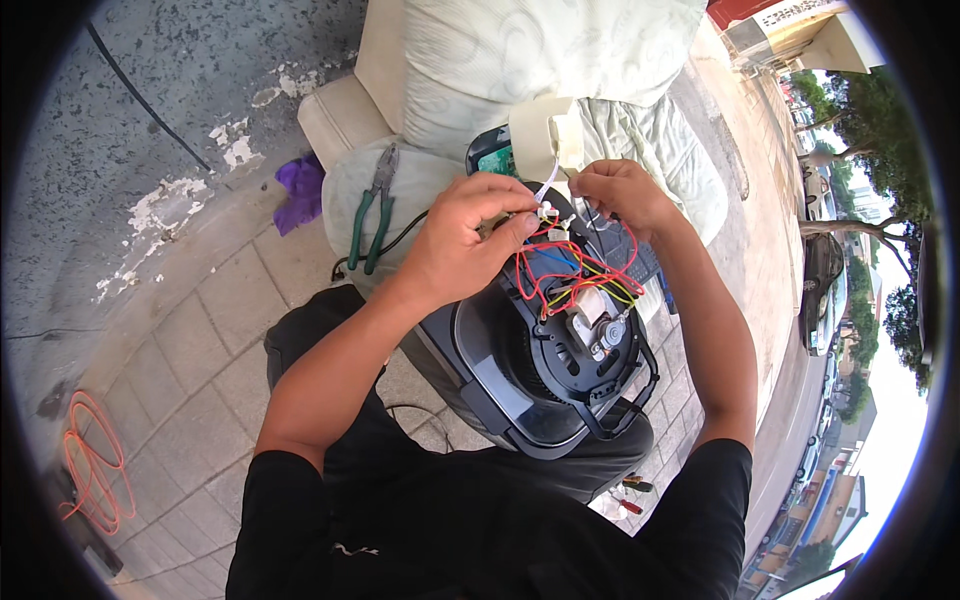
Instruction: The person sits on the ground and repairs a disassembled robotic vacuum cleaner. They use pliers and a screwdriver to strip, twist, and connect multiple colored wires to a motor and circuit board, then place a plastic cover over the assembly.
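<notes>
Person wearing dark clothes

The person is wearing a black short-sleeved T-shirt and black trousers; the forearms, left hand (468, 232) and right hand (622, 195) are showing bare.

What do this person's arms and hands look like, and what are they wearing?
Both forearms are bare, and the left hand and right hand wear no gloves. No rings or watch show. Short black sleeves of a T-shirt cover the upper arms.

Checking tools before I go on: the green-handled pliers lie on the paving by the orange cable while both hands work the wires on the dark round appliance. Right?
Not quite. In the head view the green-handled pliers lie on the pale cushion just left of the left hand, not on the paving by the orange cable. Both the left hand and right hand do work the wires on the dark round appliance.
</notes>
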Motion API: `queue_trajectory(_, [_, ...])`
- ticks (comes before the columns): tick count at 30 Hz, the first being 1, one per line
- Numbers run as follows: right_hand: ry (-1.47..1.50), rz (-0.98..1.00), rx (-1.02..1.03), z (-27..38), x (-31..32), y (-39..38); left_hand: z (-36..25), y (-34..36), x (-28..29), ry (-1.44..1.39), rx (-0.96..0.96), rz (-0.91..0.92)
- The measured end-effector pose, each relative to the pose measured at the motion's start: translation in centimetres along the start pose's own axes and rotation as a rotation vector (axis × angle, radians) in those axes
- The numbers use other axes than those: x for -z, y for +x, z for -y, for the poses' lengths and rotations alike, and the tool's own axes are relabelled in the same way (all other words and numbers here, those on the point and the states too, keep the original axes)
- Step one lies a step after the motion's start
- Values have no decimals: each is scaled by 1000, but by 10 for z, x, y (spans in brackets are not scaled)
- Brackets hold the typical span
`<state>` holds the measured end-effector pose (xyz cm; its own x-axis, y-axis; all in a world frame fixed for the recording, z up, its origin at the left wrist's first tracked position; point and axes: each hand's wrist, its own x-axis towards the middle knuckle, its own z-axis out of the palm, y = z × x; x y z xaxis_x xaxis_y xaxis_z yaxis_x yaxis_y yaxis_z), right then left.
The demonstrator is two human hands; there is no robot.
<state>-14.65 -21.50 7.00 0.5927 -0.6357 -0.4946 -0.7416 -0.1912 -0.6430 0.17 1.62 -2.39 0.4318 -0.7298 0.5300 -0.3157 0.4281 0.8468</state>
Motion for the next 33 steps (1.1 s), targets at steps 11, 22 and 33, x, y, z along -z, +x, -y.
queue_trajectory(11, [382,90,80,-1,-7,-34,-4,-1,4,-29,36,-8])
queue_trajectory(22, [588,286,267,-27,-7,-53,-2,-3,2,-40,-5,-76])
queue_trajectory(33, [262,222,108,-24,-2,-37,-1,-4,0,-1,-5,-70])
